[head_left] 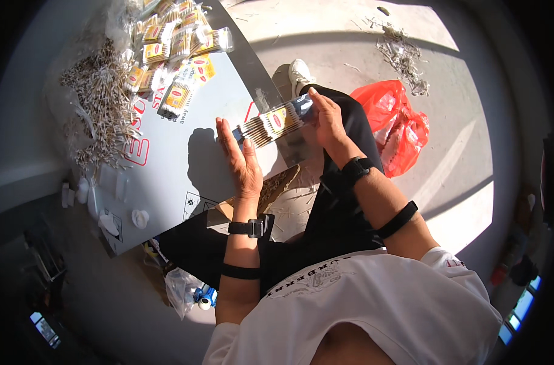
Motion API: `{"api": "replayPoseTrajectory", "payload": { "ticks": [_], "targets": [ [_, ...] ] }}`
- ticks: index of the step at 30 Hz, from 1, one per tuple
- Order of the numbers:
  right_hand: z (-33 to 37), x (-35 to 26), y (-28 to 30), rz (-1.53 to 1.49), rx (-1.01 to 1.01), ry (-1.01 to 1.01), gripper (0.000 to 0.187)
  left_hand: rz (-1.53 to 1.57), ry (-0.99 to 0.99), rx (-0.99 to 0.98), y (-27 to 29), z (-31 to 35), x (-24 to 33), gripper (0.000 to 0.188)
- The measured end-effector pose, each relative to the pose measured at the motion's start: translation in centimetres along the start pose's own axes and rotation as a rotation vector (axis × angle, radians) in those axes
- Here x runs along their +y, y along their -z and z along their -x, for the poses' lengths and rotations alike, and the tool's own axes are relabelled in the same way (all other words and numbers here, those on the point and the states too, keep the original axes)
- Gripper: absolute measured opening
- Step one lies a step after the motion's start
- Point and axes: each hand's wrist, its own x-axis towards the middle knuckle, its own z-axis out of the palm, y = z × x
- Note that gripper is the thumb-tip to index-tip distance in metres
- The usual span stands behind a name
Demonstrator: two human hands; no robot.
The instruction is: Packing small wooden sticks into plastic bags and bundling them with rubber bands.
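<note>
Head view: long clear packet of pale sticks with yellow-red label (276, 123) held between both hands, left hand (240, 161) flat-open against near end, right hand (327, 115) fingers clasping far end.

Floor-level packing workshop: piled stick packets (173, 45), loose sticks (100, 103), concrete floor (459, 121).
</note>
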Motion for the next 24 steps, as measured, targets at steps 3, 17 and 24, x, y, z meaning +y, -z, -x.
{"api": "replayPoseTrajectory", "payload": {
  "ticks": [3,17,24],
  "targets": [
    [1.1,1.7,-1.1,-0.435,0.021,-0.288,0.024,0.241,0.091,0.104,-1.3,-1.3,-0.4,0.063],
    [0.8,2.3,-2.8,-0.27,-0.041,0.042,0.016,0.463,0.141,0.147,-3.1,-1.8,1.9,0.059],
    [0.8,2.4,-2.6,-0.244,-0.04,0.067,0.017,0.48,0.115,0.192,-3.6,-1.9,2.3,0.06]
  ]
}}
